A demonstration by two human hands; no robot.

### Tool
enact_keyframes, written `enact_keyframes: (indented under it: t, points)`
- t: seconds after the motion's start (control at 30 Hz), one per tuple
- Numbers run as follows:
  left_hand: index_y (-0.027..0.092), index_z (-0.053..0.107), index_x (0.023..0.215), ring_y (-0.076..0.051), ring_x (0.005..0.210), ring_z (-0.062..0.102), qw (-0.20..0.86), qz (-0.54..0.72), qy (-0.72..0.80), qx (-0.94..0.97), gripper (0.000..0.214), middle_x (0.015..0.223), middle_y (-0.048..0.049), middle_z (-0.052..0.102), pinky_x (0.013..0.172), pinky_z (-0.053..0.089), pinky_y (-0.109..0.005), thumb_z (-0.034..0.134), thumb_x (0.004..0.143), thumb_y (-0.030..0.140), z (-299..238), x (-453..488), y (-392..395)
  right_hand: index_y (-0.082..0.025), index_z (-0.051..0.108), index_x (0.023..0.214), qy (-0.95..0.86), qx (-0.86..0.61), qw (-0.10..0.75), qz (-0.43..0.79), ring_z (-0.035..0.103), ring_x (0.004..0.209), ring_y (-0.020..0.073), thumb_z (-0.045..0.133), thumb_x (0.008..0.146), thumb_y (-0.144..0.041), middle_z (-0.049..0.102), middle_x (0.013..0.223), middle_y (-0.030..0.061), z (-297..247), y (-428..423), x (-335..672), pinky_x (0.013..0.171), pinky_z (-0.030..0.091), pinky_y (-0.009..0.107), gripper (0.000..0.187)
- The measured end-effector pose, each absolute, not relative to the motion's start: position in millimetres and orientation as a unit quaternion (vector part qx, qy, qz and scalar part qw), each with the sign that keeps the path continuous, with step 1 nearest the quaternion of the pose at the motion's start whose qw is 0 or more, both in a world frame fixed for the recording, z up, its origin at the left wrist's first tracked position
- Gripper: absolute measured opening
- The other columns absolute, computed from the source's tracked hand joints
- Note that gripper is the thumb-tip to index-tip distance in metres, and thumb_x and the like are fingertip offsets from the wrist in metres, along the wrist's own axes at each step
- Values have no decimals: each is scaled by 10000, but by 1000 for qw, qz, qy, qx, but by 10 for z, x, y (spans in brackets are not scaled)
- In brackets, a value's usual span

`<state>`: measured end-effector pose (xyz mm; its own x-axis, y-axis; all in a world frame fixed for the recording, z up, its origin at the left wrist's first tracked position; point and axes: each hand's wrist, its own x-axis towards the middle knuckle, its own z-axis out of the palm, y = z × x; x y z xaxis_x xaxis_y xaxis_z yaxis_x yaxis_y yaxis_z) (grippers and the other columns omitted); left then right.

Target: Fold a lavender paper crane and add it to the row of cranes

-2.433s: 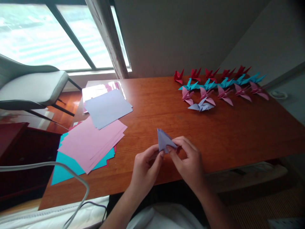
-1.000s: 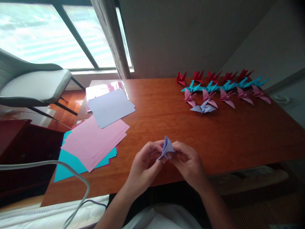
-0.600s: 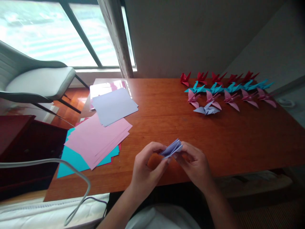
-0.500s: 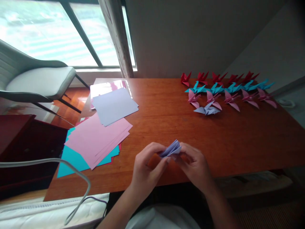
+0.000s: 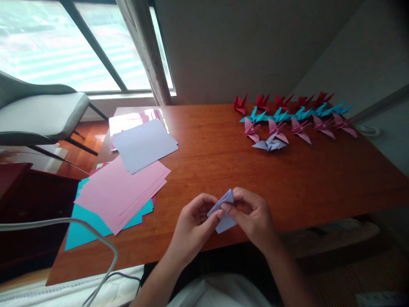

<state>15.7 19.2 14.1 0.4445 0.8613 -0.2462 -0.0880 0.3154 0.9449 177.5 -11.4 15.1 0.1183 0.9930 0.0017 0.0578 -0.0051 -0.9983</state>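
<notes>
A small folded piece of lavender paper (image 5: 226,222) is held between both hands above the near edge of the table. My left hand (image 5: 194,226) pinches its left side, with the thumb on top and fingers curled beneath. My right hand (image 5: 254,215) grips the upper right part, its thumb pressed on the paper's face. Part of the paper hides behind the fingers. Beyond the hands, to the right, a finished lavender paper crane (image 5: 270,144) stands on the table.
Rows of red cranes (image 5: 281,101), blue cranes (image 5: 279,115) and pink cranes (image 5: 300,130) stand at the back right. Lavender sheets (image 5: 145,145), pink sheets (image 5: 124,194) and blue sheets (image 5: 86,228) lie on the wooden table (image 5: 198,162) at left. A grey cable (image 5: 105,241) curves past the near left corner.
The folded paper has been turned, so a flat flap now hangs below the thumbs. My right thumb has moved onto its face. The whole view has shifted slightly to the right.
</notes>
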Motion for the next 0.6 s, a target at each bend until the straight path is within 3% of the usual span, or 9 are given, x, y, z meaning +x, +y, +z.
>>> enact_keyframes:
  t: [0.17,0.37,0.6]
  points:
    - [126,643,775,-83,572,510,746,251,402,468,278,650,13,599,527,400,-175,774,809,369,185,143,231,-205,657,811,-438,-533,523,501,564,723,141,672,907,-329,604,765,-11,213,-84,1767,665,460,255,158]
    - [130,646,766,-90,579,490,726,256,408,491,268,649,8,587,528,380,-185,749,824,369,173,156,201,-197,654,768,-442,-537,539,475,559,690,134,682,899,-327,593,724,-11,220,-71,1788,648,467,248,186]
    - [133,647,777,-95,581,472,721,252,400,507,253,635,12,567,532,366,-191,719,855,362,165,149,167,-216,704,883,-450,-528,554,461,630,774,158,671,909,-349,670,839,20,221,-86,1831,693,515,262,140]
